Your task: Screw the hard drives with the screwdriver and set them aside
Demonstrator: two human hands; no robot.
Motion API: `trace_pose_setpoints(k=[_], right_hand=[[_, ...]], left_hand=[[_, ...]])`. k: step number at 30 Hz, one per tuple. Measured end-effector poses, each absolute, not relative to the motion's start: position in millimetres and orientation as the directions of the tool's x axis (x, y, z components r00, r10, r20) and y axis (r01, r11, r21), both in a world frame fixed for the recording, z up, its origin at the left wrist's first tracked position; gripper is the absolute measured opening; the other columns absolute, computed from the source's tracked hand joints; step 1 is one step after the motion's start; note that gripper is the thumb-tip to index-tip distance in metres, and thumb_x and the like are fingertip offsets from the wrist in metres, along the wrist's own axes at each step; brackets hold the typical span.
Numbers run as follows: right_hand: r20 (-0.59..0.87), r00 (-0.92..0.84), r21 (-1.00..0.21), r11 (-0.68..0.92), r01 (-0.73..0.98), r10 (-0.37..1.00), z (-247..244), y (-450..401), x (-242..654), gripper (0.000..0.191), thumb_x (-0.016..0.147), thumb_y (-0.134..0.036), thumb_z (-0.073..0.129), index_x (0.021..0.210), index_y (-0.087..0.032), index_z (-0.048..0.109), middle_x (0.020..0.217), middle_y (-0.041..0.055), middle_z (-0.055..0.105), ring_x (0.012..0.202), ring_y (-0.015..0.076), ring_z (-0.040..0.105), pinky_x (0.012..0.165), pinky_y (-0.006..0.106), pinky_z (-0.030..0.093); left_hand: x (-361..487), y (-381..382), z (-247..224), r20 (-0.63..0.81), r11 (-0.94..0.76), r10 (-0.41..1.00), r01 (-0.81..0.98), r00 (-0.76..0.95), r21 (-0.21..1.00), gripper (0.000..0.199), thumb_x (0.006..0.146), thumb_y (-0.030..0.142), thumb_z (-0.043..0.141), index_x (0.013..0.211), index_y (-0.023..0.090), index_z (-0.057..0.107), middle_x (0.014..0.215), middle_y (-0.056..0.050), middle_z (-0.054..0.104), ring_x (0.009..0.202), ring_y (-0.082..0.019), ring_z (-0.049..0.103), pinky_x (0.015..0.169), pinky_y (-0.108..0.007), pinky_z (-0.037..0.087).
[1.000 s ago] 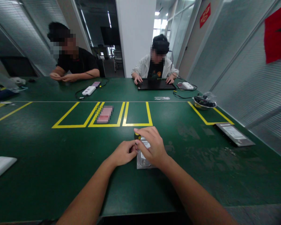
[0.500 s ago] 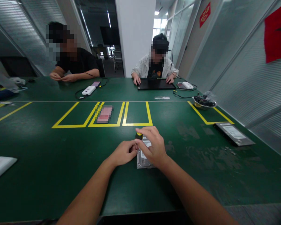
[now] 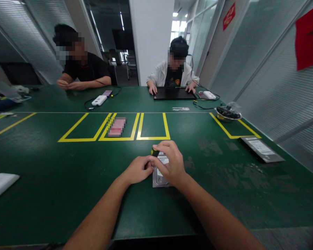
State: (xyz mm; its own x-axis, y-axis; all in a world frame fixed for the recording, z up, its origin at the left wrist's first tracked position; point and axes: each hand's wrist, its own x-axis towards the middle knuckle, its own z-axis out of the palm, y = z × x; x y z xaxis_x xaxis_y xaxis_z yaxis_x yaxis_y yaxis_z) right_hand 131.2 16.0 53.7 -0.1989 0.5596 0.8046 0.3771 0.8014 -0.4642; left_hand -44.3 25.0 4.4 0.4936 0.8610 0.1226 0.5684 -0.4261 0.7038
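Observation:
A hard drive [image 3: 160, 178] with a silver frame and white label lies on the green table in front of me, partly covered by my hands. My right hand [image 3: 172, 163] reaches over it, thumb and fingers closed around the black-and-yellow handle of a screwdriver [image 3: 154, 152]. The shaft and tip are hidden behind my fingers. At the drive's left edge, my left hand [image 3: 138, 170] has its fingers drawn together just below the handle. Whether these fingertips pinch the shaft or the drive's edge cannot be made out.
A second hard drive [image 3: 262, 149] lies to the right, near a metal bowl [image 3: 228, 116] of dark items. Yellow tape [image 3: 153, 138] marks areas ahead; a pinkish blurred object [image 3: 117, 127] lies in one. Two people sit opposite, one at a black panel [image 3: 174, 93]. A white object [image 3: 1, 185] is at left.
The screwdriver handle has turned a little in my right fingers, showing less yellow on top and more of its side. My left hand and the hard drive stay in place.

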Motion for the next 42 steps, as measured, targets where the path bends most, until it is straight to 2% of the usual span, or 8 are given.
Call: trace_pose_setpoints(k=[11,16,22,27,31,36,39,42], right_hand=[[0.800,-0.276,-0.436,0.832,0.344,0.533,57.5,16.1,130.2,0.045,0.087,-0.013,0.054,0.130,-0.024,0.051,0.120,0.0058,0.066,0.107,0.0189,0.061,0.092,0.039,0.051],[0.797,-0.272,-0.439,0.826,0.353,0.539,54.9,16.5,130.4,0.043,0.086,-0.018,0.058,0.129,-0.025,0.052,0.119,0.0071,0.064,0.110,0.0202,0.059,0.093,0.041,0.050],[0.810,-0.220,-0.437,0.811,0.390,0.543,51.6,16.6,131.1,0.039,0.083,-0.023,0.066,0.120,-0.025,0.058,0.103,0.0073,0.061,0.094,0.0197,0.060,0.081,0.038,0.054],[0.808,-0.266,-0.417,0.829,0.373,0.526,53.3,16.5,131.1,0.044,0.085,-0.015,0.058,0.128,-0.025,0.053,0.113,0.0069,0.065,0.102,0.0208,0.060,0.088,0.042,0.051],[0.807,-0.281,-0.413,0.837,0.359,0.519,53.7,16.8,130.8,0.047,0.085,-0.015,0.058,0.130,-0.024,0.052,0.117,0.0075,0.064,0.107,0.0208,0.059,0.092,0.042,0.050],[0.797,-0.274,-0.422,0.821,0.385,0.538,52.8,17.0,131.2,0.045,0.085,-0.023,0.062,0.129,-0.025,0.054,0.113,0.0081,0.062,0.103,0.0210,0.058,0.088,0.041,0.051],[0.790,-0.282,-0.416,0.814,0.406,0.545,52.5,16.9,131.5,0.043,0.087,-0.022,0.059,0.130,-0.025,0.053,0.108,0.0076,0.063,0.099,0.0206,0.059,0.085,0.041,0.052],[0.787,-0.301,-0.406,0.820,0.403,0.538,53.2,17.1,131.3,0.045,0.088,-0.019,0.056,0.132,-0.025,0.050,0.112,0.0076,0.065,0.102,0.0208,0.059,0.088,0.042,0.050]], left_hand=[[-43.9,26.0,4.0,0.103,-0.418,0.857,0.565,0.504,0.712,0.006,0.082,0.019,0.053,0.079,0.016,0.057,0.073,0.001,0.062,0.063,-0.013,0.052,0.059,-0.025,0.035],[-44.1,24.7,5.9,0.102,-0.409,0.865,0.571,0.492,0.712,0.008,0.081,0.021,0.054,0.077,0.016,0.057,0.070,0.001,0.060,0.062,-0.013,0.051,0.059,-0.025,0.036],[-43.5,24.0,6.2,0.108,-0.412,0.866,0.574,0.488,0.708,0.008,0.081,0.019,0.053,0.073,0.016,0.056,0.067,0.001,0.059,0.061,-0.013,0.051,0.058,-0.025,0.035],[-43.4,24.8,4.3,0.122,-0.425,0.861,0.567,0.494,0.705,0.004,0.080,0.017,0.054,0.076,0.016,0.056,0.070,0.002,0.060,0.061,-0.013,0.051,0.057,-0.025,0.033],[-43.5,24.9,4.0,0.116,-0.421,0.864,0.575,0.490,0.702,0.006,0.080,0.019,0.054,0.075,0.016,0.057,0.069,0.001,0.061,0.062,-0.013,0.051,0.058,-0.025,0.034],[-43.4,24.5,4.6,0.101,-0.406,0.869,0.579,0.485,0.707,0.008,0.080,0.021,0.054,0.077,0.016,0.059,0.069,0.000,0.062,0.064,-0.015,0.053,0.060,-0.025,0.037],[-43.5,24.5,3.8,0.111,-0.417,0.864,0.574,0.492,0.705,0.007,0.080,0.019,0.053,0.077,0.016,0.059,0.071,0.000,0.062,0.063,-0.014,0.053,0.060,-0.025,0.036],[-43.8,24.7,2.9,0.110,-0.416,0.864,0.574,0.491,0.705,0.006,0.081,0.018,0.054,0.077,0.016,0.057,0.071,0.001,0.062,0.063,-0.013,0.053,0.059,-0.024,0.035]])
